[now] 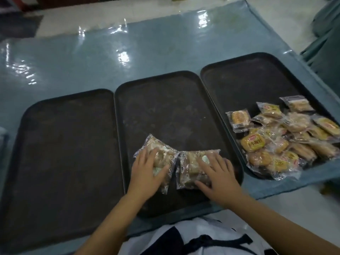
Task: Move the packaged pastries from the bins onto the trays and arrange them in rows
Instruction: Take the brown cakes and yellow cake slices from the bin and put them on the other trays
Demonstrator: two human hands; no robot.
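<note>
Two hands press flat on two packaged pastries on the middle tray.

The left hand (147,169) and right hand (216,173) lie with fingers spread open, gripping nothing; the left packet (158,153) and right packet (191,166) are partly hidden under the fingers, touching each other between the hands. Right of the right fingers, a loose pile of pastries (283,142) on the right tray (239,85) is cut off by the picture edge. The printing is too blurred to read.
</note>
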